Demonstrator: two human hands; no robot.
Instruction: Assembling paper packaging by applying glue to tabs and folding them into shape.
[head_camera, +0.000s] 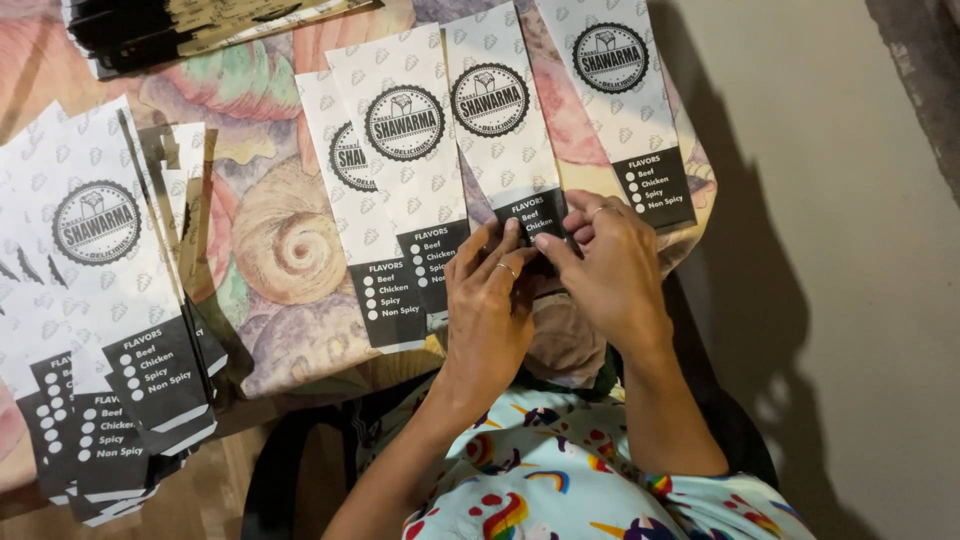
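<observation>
White paper sleeves carried a faint grey icon print, round black badges and black bottom panels. Beneath them lay the tablecloth, pastel shells in tan, pink, green. Below the tablecloth, pale mint fabric showed rainbows.

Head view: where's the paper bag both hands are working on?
Upper centre: the paper bag is third in the row of four on the patterned cloth, with left hand and right hand pinching its dark bottom end.
</observation>
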